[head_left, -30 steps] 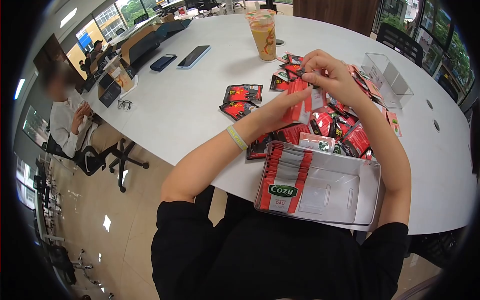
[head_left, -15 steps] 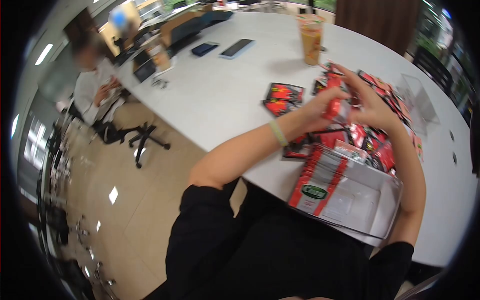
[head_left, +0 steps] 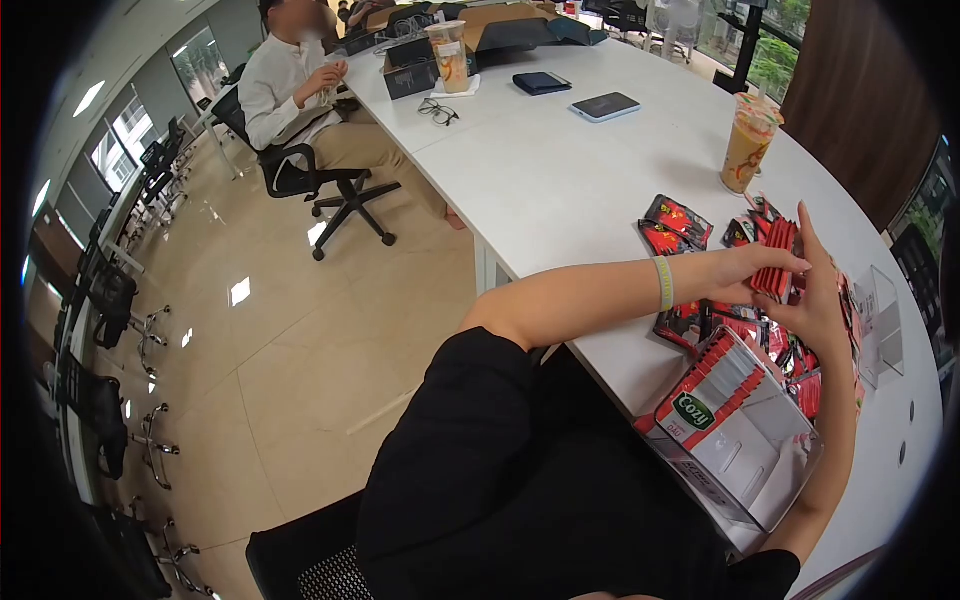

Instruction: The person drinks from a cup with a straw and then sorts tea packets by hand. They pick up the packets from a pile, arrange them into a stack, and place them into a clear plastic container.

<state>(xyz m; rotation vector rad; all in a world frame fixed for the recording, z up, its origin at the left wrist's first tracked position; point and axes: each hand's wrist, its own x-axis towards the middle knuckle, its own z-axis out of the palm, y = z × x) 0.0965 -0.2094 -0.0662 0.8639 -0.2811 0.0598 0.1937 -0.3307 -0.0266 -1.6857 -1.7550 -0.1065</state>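
Over the loose sachets on the white desk (head_left: 640, 160), I have a stack of red sachets (head_left: 776, 258) between my two hands. The fingers of my left hand (head_left: 742, 272) grasp it, the thumb lying across its edges. On my right hand (head_left: 822, 300), the fingers are released and extended, with the thumb apart and reaching to the stack's lower end; I cannot tell whether they press on it.

Below, at the desk's near edge, my view shows a clear box (head_left: 748, 462) with a row of Cozy sachets (head_left: 712, 388) along its left side. Loose sachets (head_left: 738, 322) lie under and around my hands, two black-and-red packets (head_left: 676, 224) just left of them. Farther off stand a drink cup (head_left: 748, 150), a phone (head_left: 605, 106) and a seated person (head_left: 288, 92) across a corner.
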